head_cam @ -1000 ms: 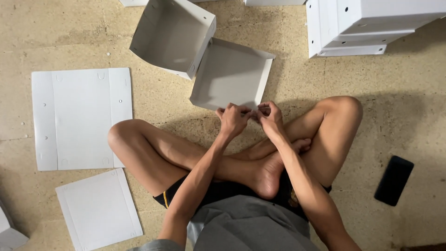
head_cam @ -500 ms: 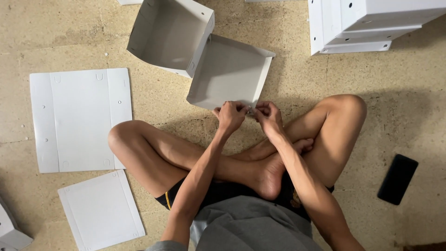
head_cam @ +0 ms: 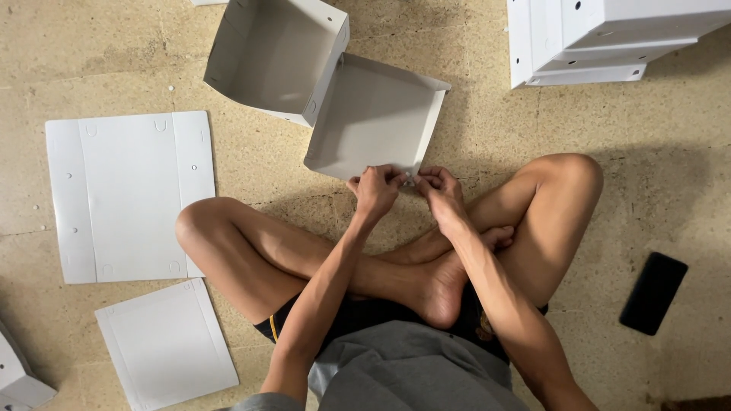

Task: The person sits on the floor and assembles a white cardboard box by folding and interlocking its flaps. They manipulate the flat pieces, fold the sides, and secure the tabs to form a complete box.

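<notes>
I sit cross-legged on the floor. My left hand [head_cam: 375,187] and my right hand [head_cam: 440,186] meet at the near right corner of a partly folded white plastic box [head_cam: 373,114]. Both pinch that corner's flap between thumb and fingers. A small fastener seems to sit between the fingertips, too small to tell. The box lies open on the floor, its far half standing up as a deeper tray [head_cam: 274,57].
A flat white sheet [head_cam: 126,194] with fold lines lies at the left, a smaller white panel [head_cam: 164,342] below it. Stacked white boxes [head_cam: 609,38] stand at the top right. A black phone [head_cam: 653,292] lies on the floor at the right.
Both hands have stayed at the box corner, shifting slightly forward with it; the fingers have worked closer onto the flap.
</notes>
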